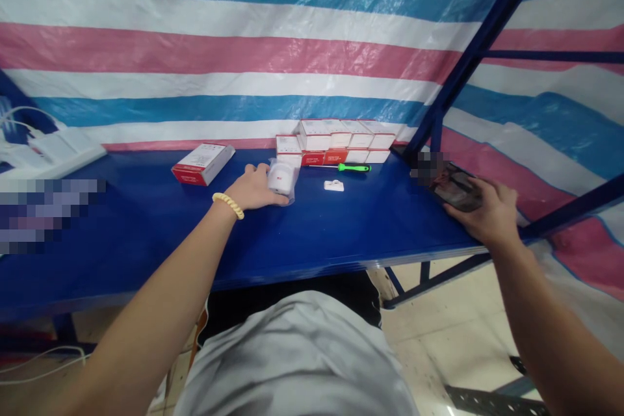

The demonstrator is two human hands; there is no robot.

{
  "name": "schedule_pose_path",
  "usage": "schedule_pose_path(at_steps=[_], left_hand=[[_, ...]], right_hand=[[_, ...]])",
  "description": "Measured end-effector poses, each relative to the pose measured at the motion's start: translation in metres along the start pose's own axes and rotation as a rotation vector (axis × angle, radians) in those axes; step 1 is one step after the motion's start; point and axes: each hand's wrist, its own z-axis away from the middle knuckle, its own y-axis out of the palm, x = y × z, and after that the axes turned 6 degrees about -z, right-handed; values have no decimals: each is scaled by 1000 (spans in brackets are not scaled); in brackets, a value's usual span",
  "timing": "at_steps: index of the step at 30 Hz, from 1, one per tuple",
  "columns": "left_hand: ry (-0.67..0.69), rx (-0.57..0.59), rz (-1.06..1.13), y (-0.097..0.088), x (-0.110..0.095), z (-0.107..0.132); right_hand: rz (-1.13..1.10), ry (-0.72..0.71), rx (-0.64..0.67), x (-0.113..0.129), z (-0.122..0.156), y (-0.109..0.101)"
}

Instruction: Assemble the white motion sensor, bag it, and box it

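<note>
With 12 o'clock straight ahead of the body, I have the left hand (pixel 256 187) just short of 12, its grip clamped on the white device (pixel 281 177) in its clear bag, on or just above the table (pixel 312 234). At 2 o'clock the right hand's (pixel 493 209) grip is wrapped around a dark, phone-like thing (pixel 458 194). I judge the step in hand to be handling the device; moving it next would call for a firm pinch through loose, slippery plastic.

The device bears a small reddish mark I can't read. The stacked boxes (pixel 336 155) at 12 show white lettering on red; the lone box (pixel 203 162) at 11 has print on top. All too fine for me; no brand legible.
</note>
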Motion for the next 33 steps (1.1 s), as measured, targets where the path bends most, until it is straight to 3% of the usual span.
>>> schedule_pose_path(at_steps=[5,13,33], left_hand=[[61,45,-15,4,1,1],[75,-19,-22,5,-3,1],[223,7,-50,9,-5,1]], right_hand=[[-5,-57,-34,-2,0,0],[11,-3,-2,-2,-2,-2],[14,-6,-15,-2,-1,-1]])
